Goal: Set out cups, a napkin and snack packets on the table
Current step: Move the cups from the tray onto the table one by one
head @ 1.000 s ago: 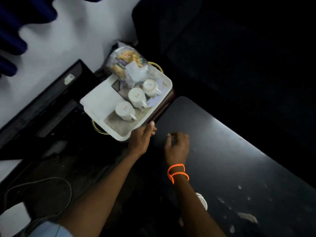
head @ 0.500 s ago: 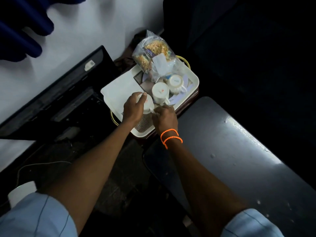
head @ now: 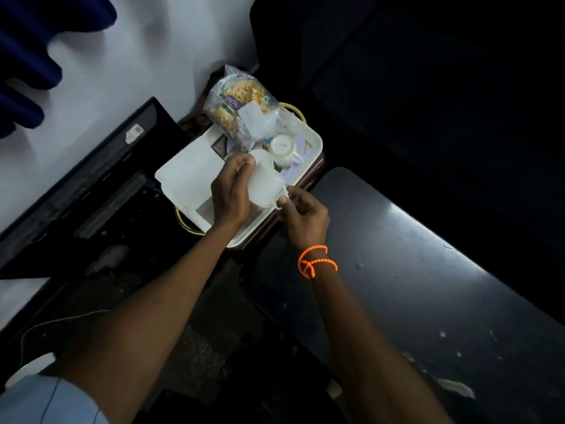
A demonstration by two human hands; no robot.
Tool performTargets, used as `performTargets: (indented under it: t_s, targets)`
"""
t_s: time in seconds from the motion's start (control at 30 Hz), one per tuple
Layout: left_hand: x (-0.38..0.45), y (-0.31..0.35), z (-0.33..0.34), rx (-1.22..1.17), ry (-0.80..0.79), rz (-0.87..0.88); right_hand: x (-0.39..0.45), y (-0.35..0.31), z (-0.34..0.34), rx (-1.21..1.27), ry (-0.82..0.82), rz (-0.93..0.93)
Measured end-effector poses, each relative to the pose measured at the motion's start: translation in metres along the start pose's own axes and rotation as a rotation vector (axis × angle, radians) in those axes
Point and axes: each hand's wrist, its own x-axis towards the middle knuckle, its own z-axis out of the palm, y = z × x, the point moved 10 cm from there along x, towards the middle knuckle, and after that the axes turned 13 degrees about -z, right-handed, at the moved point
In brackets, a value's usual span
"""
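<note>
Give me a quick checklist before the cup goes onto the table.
1. Cup gripped: left hand wraps the body, right hand pinches the handle. Ok.
2. Cup clear of the tray: lifted, tilted. Ok.
3. Cup empty: inside not visible. Cannot tell.
4. Landing spot on the table: near end bare. Ok.
5. Second cup undisturbed: upside down on the tray. Ok.
6. Third cup: hidden behind the hands. Cannot tell.

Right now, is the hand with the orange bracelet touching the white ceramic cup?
Touching. The head view shows the right hand pinching the white cup's handle.
</note>
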Motion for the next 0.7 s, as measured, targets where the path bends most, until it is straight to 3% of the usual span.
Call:
performTargets:
  t_s: [0.27,0.47,0.7]
  targets:
    - [-0.066,0.013,0.098,0.078,-0.282,0.007,-0.042,0.001,-0.103,0.274,0.194,0.18]
    - [-0.147,0.009,0.192,0.346,-0.583,0.038,-0.096,0.028,-0.206,0.24,0.414,0.319]
    - [-0.259,-0.024,0.296,0.579,-0.935,-0.046,-0.182,0.053,-0.32,0.16,0.699,0.448]
